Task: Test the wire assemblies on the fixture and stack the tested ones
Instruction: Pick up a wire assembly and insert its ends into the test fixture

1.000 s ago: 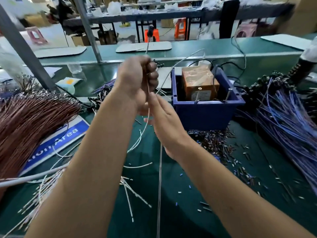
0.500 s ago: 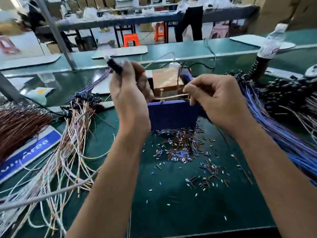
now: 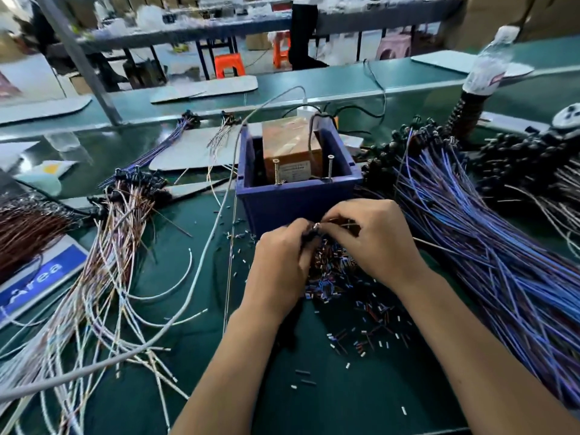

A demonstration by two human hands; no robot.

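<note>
Both hands meet just in front of the blue box (image 3: pixel 295 199). The left hand (image 3: pixel 279 265) and right hand (image 3: pixel 373 243) pinch what seems a wire assembly's metal tip (image 3: pixel 314 226) between curled fingers. Blue wire assemblies (image 3: pixel 489 246) lie on the bench (image 3: pixel 361 387) at 3 o'clock.

A blue box (image 3: pixel 295 200) stands upright on the green surface (image 3: pixel 361 387), holding a brown block (image 3: pixel 292 146) with two upright screws (image 3: pixel 330 166). Blue wires (image 3: pixel 489 246) fan out to its right; pale and brown wires (image 3: pixel 103 262) lie spread to its left.
</note>
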